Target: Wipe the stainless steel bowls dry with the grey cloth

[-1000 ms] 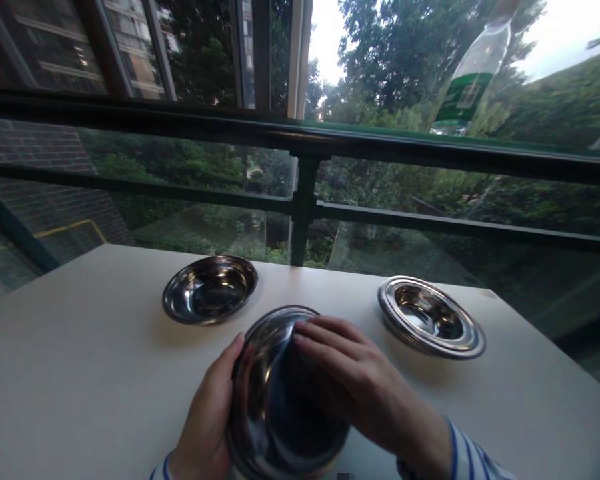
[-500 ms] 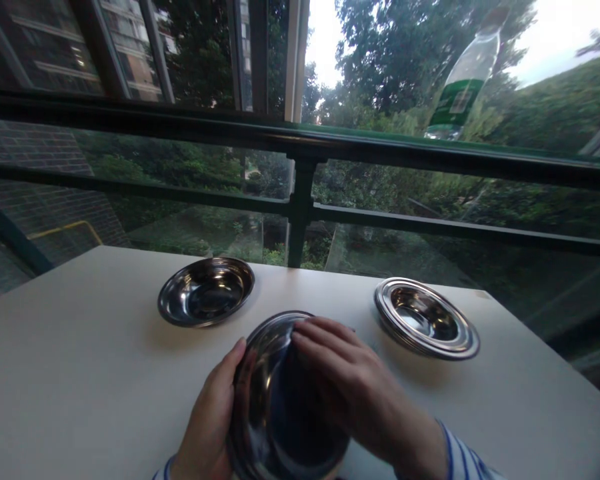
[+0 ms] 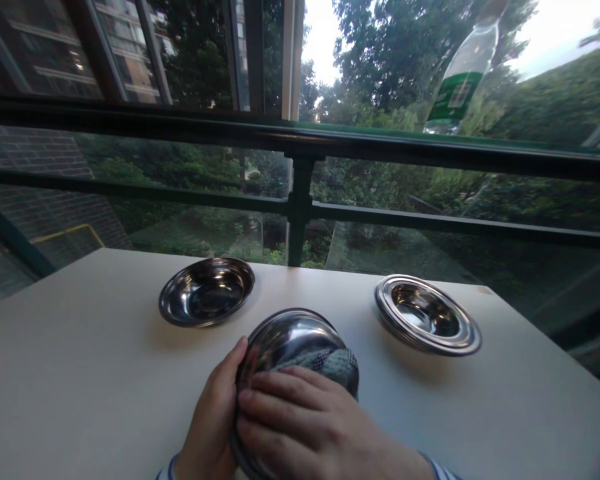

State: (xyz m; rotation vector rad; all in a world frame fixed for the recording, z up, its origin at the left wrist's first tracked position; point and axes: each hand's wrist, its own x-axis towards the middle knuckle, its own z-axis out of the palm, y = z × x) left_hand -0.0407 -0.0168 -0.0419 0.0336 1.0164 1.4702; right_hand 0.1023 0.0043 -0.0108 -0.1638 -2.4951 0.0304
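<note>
My left hand (image 3: 213, 420) grips the left rim of a shiny steel dish (image 3: 285, 337), which is held tilted up off the white table (image 3: 80, 387). My right hand (image 3: 310, 427) lies across the dish's inside with its fingers closed on a grey checked cloth (image 3: 337, 365) pressed against the metal. A second steel dish (image 3: 207, 291) sits upright on the table at the back left. At the back right a small stack of steel dishes (image 3: 427, 322) rests on the table.
A dark metal railing with glass panels (image 3: 300, 200) runs right behind the table. A clear plastic bottle with a green label (image 3: 457, 83) stands on the rail's top at the right. The table's right edge drops off near the stack.
My right hand has slid from the dish's upper right down and left across its inside, and the checked cloth now shows beyond its fingers. My left hand keeps its hold.
</note>
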